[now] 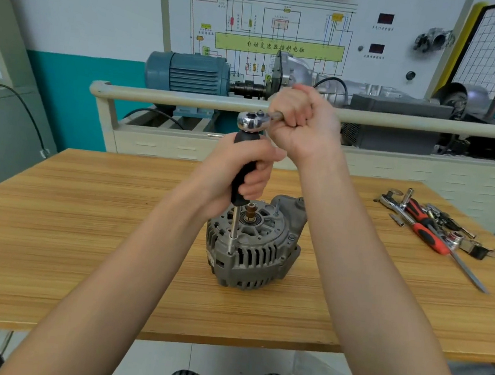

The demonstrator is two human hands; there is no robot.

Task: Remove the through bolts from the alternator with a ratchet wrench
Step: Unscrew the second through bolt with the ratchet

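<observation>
Mid-job near the tabletop's (81, 230) centre: alternator (253, 249) standing on end, socket extension (234, 232) seated on a through bolt at its rim. Left hand (241, 174) wrapped round the black driver grip, right hand (303, 122) clenched on the ratchet wrench (252, 121) handle. No freed bolt visible; loosening apparently under way, others likely left.

Alternator (253, 249) sits mid-frame on table (81, 230). Extension (234, 229) stands upright on its near-left rim, ratchet (252, 121) on top. Left hand (242, 171) below ratchet, right hand (303, 122) to its right. Tool pile (433, 227) at table's right; motor (188, 72) behind, upper centre.
</observation>
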